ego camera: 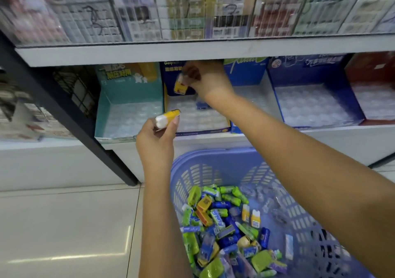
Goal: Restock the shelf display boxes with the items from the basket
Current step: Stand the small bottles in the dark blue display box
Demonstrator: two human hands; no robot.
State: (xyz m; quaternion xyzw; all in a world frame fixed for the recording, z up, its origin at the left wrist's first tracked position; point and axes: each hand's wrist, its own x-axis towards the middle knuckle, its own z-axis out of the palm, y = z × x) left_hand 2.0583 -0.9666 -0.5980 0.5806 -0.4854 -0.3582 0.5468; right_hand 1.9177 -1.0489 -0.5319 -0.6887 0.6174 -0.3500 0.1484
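Yellow with a white cap, a glossy little rectangular pack (167, 118) is pinched at the fingertips of my left hand (155, 143), at twelve o'clock from the palm. My right hand (208, 80) pinches a second yellow pack (180, 85) at its nine o'clock, over the dark-blue cardboard display box (168, 83) and its clear dimpled tray (198, 118). The lavender lattice-walled plastic basket (192, 181), heaped with wrapped items (224, 224), sits at six o'clock.
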